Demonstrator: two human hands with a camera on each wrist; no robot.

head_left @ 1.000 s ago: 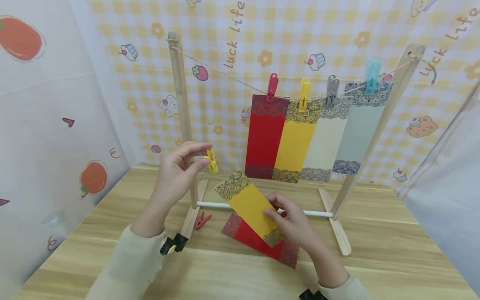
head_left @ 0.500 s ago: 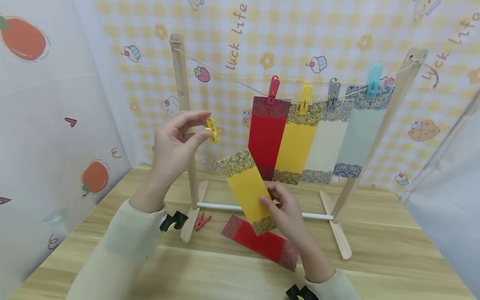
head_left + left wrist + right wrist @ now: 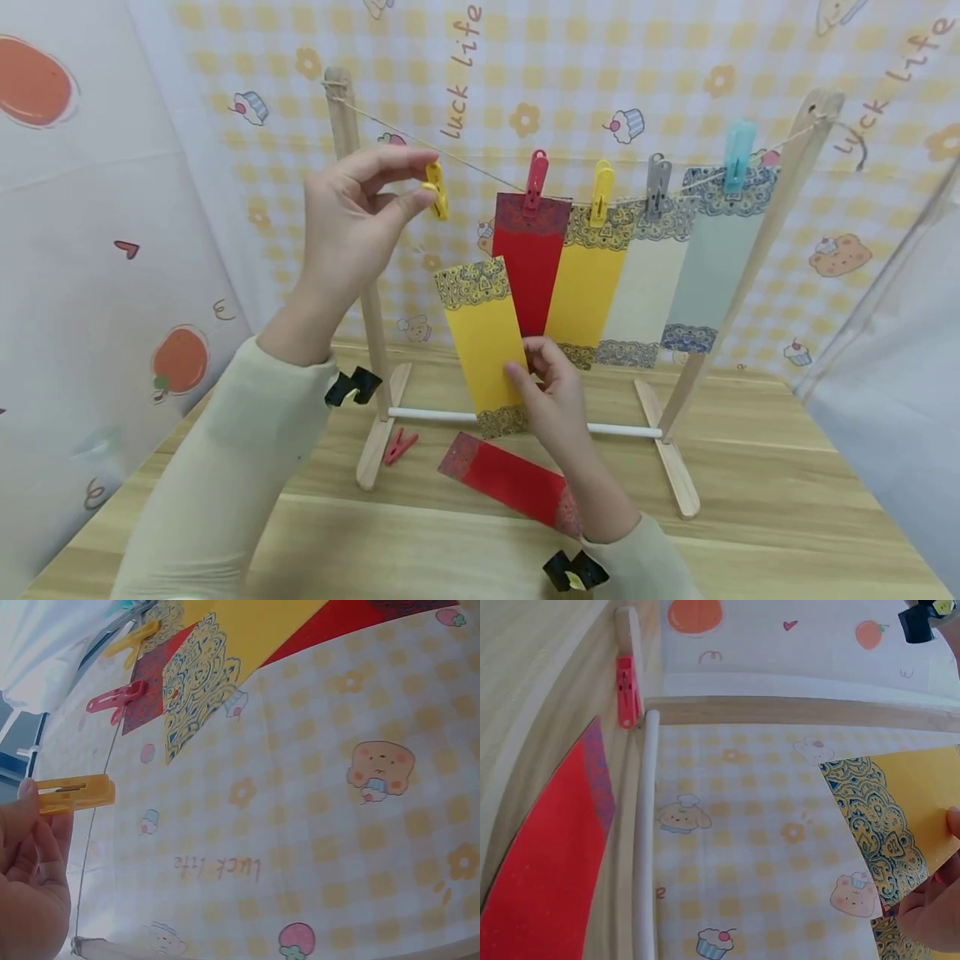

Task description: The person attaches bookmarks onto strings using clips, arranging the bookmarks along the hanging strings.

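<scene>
Yellow slip [image 3: 483, 333] is being held upright in front of the rack [image 3: 352, 275], pinched near its lower right edge by the right hand [image 3: 551, 400], just left of the hanging red slip [image 3: 531, 258]. A yellow peg [image 3: 437, 190] is being pinched between thumb and forefinger of the left hand [image 3: 352, 225], raised beside the string [image 3: 465, 162]. Four slips are being kept on the string by pegs. A second red slip [image 3: 513, 483] and a red peg [image 3: 397, 446] are lying on the table [image 3: 750, 533].
</scene>
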